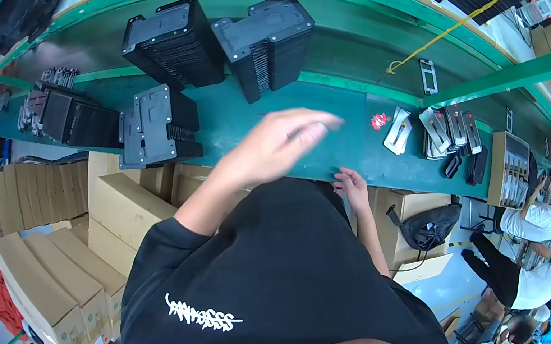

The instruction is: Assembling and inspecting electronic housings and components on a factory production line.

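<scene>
My left hand (283,144) reaches across my front over the green bench top (335,114), its fingers stretched out and slightly blurred, with nothing visible in it. Down at the bench's near edge, my right hand (352,187) rests with loosely parted fingers and appears to hold nothing. Beyond the left hand stand tall stacks of black plastic frames (264,32), (171,36), and a shorter stack (150,131) sits nearer on the left. A small pile of red bits (379,121) lies right of my hands, beside a whitish flat metal bracket (398,132).
More brackets lie in piles (436,132) near dark small parts (453,165) and a cardboard box of parts (510,169). Black pieces (65,112) fill the far left. A green post (514,75) and yellow cord (475,13) cross at right. Cartons (54,289) stand left; co-workers sit right.
</scene>
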Demonstrator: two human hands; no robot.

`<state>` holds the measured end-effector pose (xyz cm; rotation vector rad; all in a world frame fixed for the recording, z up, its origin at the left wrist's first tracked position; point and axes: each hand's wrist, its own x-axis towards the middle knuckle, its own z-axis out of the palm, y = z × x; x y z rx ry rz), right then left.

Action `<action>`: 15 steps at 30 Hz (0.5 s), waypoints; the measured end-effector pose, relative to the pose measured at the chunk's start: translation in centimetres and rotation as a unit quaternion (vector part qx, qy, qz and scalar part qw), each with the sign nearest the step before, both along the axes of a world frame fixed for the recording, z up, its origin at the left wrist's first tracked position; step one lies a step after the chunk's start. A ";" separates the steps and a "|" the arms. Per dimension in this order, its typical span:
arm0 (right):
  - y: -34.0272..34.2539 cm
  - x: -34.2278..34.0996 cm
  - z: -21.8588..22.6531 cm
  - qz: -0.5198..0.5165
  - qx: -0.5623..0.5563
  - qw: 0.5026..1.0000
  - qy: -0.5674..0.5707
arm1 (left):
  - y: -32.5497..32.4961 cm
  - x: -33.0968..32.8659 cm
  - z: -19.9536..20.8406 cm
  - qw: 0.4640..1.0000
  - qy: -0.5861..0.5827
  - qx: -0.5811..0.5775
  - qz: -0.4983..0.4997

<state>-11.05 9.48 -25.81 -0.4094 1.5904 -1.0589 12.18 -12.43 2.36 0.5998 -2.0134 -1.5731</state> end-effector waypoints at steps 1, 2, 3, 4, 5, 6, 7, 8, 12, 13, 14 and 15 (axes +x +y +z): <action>0.6 -0.2 0.2 -0.016 0.007 1.000 0.002 | -0.7 0.6 -4.1 0.979 -0.143 -0.129 0.073; 1.1 -0.7 0.1 -0.032 0.013 0.999 0.005 | -1.7 1.9 -8.5 0.943 -0.246 -0.186 0.125; 1.2 -0.8 0.0 -0.046 0.019 0.999 0.006 | -2.4 2.9 -11.7 0.935 -0.239 -0.132 0.226; 1.2 -1.2 -0.1 -0.051 0.017 0.999 0.008 | -3.3 3.5 -15.0 0.915 -0.228 -0.075 0.325; 1.0 -1.5 -0.3 -0.042 0.019 0.999 0.007 | -4.4 2.9 -15.6 0.917 -0.227 -0.076 0.318; 1.0 -1.7 -0.5 -0.035 0.023 0.999 0.006 | -5.4 2.3 -16.0 0.889 -0.214 -0.136 0.381; 1.5 -1.6 -0.7 -0.027 0.029 0.999 0.002 | -6.0 1.8 -16.5 0.853 -0.202 -0.192 0.441; 1.6 -1.4 -0.5 -0.030 0.033 0.999 0.000 | -7.0 1.7 -17.8 0.855 -0.205 -0.190 0.437; 0.6 -2.0 0.7 0.039 0.028 0.999 0.019 | -11.6 0.8 -25.9 0.869 -0.110 -0.141 0.461; 0.7 -1.9 1.2 0.044 0.035 0.998 0.020 | -12.1 0.7 -26.9 0.869 -0.102 -0.125 0.469; 0.8 -1.8 1.7 0.048 0.041 0.998 0.021 | -12.8 0.8 -27.8 0.868 -0.094 -0.109 0.476; 0.7 -2.0 2.0 0.052 0.048 0.997 0.024 | -13.5 0.6 -28.5 0.867 -0.084 -0.092 0.483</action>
